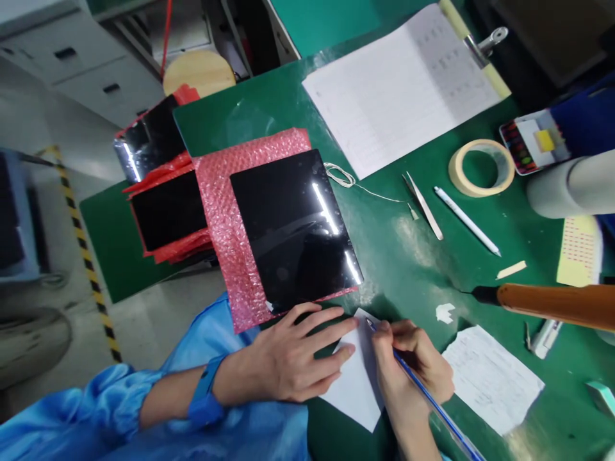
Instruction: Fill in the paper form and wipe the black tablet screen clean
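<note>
My right hand (pixel 416 365) pinches a blue ballpoint pen (pixel 432 400), its tip close to the top of a small white sheet of paper (pixel 358 390). My left hand (pixel 298 358) lies flat with fingers spread, the fingertips on that sheet's left part; a blue band circles the wrist. Just beyond the left hand is a black glossy panel (pixel 293 224), resting on pink bubble wrap (pixel 216 211). Right of my right hand lies a creased paper with handwriting (pixel 494 378), and a torn white scrap (pixel 444 312) sits above it.
Tweezers (pixel 425 208), a white pen (pixel 467 221) and a tape roll (pixel 480 168) lie on the green table. A clipboard with paper (pixel 384 89) is at the back. An orange-handled tool (pixel 552 307) juts in from the right. More black panels (pixel 168 208) are stacked left.
</note>
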The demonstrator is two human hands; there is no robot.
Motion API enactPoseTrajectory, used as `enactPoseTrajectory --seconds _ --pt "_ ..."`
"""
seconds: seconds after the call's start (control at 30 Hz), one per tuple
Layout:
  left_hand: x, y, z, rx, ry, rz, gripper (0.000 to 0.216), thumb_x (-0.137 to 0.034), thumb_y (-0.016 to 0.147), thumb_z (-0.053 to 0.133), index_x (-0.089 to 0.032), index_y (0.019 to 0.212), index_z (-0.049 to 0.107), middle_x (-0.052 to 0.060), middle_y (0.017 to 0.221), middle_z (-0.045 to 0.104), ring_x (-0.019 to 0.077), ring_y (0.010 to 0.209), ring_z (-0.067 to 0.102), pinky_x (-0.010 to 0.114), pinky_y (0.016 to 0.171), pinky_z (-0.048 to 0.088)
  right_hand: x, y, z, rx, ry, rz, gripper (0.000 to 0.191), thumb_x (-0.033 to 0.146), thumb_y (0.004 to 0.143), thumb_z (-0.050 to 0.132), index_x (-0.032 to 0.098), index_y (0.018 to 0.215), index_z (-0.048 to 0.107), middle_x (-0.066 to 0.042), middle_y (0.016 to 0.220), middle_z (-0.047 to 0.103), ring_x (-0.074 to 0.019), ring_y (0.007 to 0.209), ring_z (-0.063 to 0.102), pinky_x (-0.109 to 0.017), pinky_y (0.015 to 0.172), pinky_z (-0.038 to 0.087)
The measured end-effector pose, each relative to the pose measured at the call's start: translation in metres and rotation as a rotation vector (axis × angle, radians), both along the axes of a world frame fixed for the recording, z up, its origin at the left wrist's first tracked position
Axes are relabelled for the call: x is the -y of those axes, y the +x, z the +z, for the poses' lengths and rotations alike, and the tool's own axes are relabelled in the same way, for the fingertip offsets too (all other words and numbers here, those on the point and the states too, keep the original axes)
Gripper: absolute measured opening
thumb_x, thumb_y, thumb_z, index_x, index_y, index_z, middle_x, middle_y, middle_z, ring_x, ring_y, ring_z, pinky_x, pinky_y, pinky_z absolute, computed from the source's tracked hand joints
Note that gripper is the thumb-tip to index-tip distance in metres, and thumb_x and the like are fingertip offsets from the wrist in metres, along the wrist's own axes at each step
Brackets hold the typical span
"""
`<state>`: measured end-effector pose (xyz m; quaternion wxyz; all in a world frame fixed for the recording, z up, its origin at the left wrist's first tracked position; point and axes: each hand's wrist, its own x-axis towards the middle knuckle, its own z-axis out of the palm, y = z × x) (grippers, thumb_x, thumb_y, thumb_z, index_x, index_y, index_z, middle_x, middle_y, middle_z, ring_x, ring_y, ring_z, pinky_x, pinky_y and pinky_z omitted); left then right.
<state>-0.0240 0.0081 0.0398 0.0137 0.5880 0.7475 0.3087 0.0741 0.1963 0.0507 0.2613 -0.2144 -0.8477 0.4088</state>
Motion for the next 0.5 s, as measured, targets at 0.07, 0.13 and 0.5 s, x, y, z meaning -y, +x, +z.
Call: enactPoseTrajectory --seconds 0.07,0.13,0.5 --pt "0.0009 0.0006 -0.0012 0.001 -0.017 -0.008 0.023 -0.028 0.114 0.058 -0.019 0.125 0.077 0.009 0.153 0.07 0.0286 0.147 0.058 0.044 0.121 0.044 -0.0009 -0.0003 0.002 0.018 -0.02 0.002 0.043 0.011 0.098 0.076 0.022 0.07 0.044 0.007 0.064 0.058 -0.0051 0.051 0.048 -0.018 0.051 0.041" --pt "0.0015 0.0011 -0.0018 0.002 -0.028 -0.011 0.023 -0.028 0.112 0.06 -0.019 0.125 0.077 0.01 0.154 0.069 0.0285 0.147 0.058 0.045 0.12 0.045 -0.0016 -0.0005 0.0043 0.036 -0.032 0.007 0.044 0.012 0.099 0.075 0.022 0.07 0.044 0.005 0.064 0.059 -0.0053 0.051 0.048 -0.018 0.049 0.04" --pt "0.0023 0.003 -0.0043 0.012 -0.021 -0.011 0.022 -0.027 0.109 0.066 -0.018 0.126 0.076 0.011 0.155 0.068 0.0298 0.147 0.058 0.046 0.119 0.046 -0.0035 0.004 0.0066 0.032 -0.006 0.082 0.041 0.003 0.096 0.074 0.022 0.074 0.046 0.005 0.068 0.06 -0.0055 0.053 0.05 -0.017 0.049 0.041"
